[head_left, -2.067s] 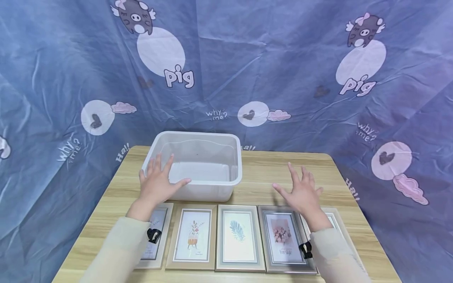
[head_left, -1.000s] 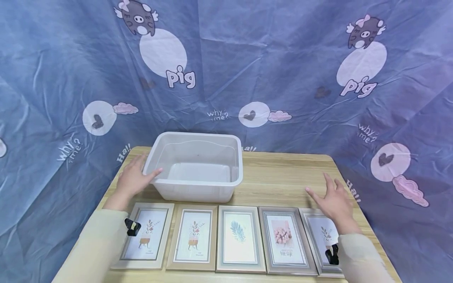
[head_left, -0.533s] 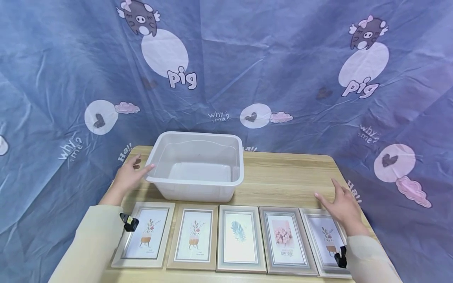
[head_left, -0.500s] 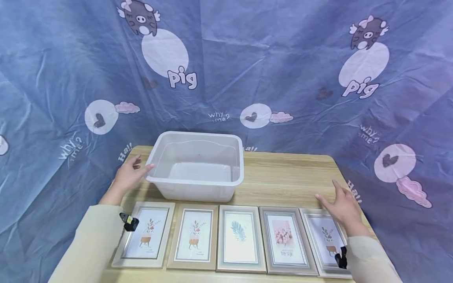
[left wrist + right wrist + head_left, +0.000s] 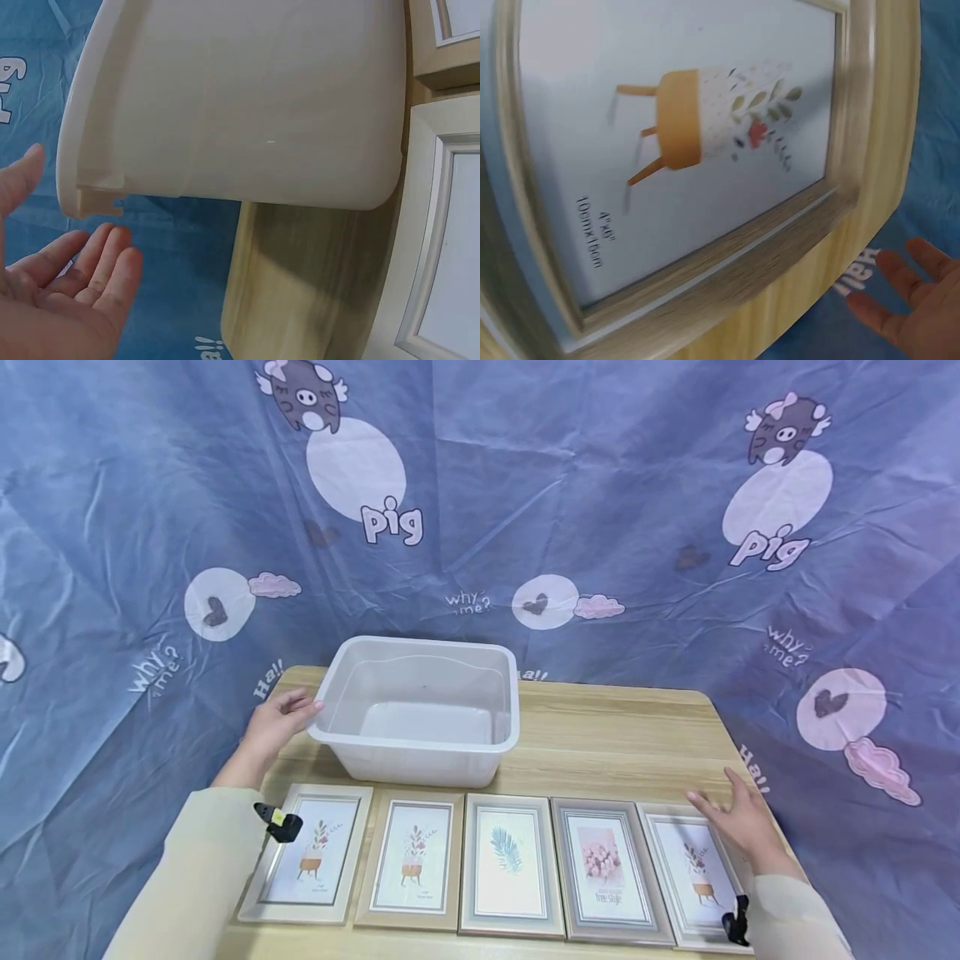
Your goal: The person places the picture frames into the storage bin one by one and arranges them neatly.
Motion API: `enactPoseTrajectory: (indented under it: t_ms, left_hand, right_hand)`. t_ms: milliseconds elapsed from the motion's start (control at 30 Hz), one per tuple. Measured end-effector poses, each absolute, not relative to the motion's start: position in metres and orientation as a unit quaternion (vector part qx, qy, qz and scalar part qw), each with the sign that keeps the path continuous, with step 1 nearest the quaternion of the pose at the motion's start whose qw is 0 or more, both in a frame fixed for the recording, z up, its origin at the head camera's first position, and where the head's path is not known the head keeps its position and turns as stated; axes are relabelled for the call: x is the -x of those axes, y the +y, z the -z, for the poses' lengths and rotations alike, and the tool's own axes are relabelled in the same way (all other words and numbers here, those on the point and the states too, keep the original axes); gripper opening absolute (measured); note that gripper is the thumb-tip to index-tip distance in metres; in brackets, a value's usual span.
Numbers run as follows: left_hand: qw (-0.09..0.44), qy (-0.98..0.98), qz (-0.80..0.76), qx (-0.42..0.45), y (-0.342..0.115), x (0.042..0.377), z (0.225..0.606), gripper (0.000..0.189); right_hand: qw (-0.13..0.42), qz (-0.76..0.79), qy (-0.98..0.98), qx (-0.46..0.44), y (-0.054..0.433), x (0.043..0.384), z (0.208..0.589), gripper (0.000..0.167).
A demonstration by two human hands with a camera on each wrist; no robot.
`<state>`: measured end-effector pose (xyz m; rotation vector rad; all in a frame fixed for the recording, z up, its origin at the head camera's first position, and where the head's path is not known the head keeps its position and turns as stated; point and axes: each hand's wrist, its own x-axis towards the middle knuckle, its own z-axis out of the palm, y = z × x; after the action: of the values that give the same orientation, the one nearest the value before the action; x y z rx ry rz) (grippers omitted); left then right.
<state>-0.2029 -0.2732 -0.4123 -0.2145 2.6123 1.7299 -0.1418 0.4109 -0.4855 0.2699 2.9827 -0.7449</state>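
Note:
My left hand (image 5: pixel 276 724) is at the left rim of a white plastic tub (image 5: pixel 420 764), thumb over the rim side and fingers outside it. In the left wrist view the loosely bent fingers (image 5: pixel 97 277) sit just under the rim corner of the tub (image 5: pixel 247 97), with a gap between thumb and rim. My right hand (image 5: pixel 746 822), empty with thumb and fingers spread, hovers beside the rightmost picture frame (image 5: pixel 738 893). That picture frame (image 5: pixel 780 262) shows a potted-plant print in the right wrist view, the right hand (image 5: pixel 922 307) off its corner.
Several picture frames lie in a row along the front of the wooden table (image 5: pixel 615 718): a cream one (image 5: pixel 352 860), a tan one (image 5: pixel 367 868), a silver one (image 5: pixel 467 868) and a grey-brown one (image 5: pixel 651 868). A blue patterned cloth (image 5: pixel 480 510) hangs behind and beside the table.
My left hand has moved from over the tub to outside its left rim, its fingers drawing in. My right hand has shifted right and nearer, toward the table's right edge.

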Motion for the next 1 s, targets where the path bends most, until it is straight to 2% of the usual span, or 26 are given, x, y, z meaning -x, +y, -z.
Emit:
enactPoseTrajectory:
  t_ms: [500, 733, 1000]
  left_hand:
    - [-0.008, 0.762, -0.642, 0.081, -0.27, 0.2, 0.424, 0.056]
    - [0.009, 0.691, -0.719, 0.081, -0.272, 0.197, 0.424, 0.06]
    - [0.022, 0.677, -0.729, 0.098, -0.269, 0.194, 0.421, 0.06]
  right_hand:
    - [0.098, 0.271, 0.948, -0.131, 0.441, 0.133, 0.506, 0.103]
    - [0.1, 0.276, 0.945, -0.146, 0.446, 0.13, 0.512, 0.102]
    - [0.103, 0.281, 0.943, -0.145, 0.45, 0.127, 0.52, 0.099]
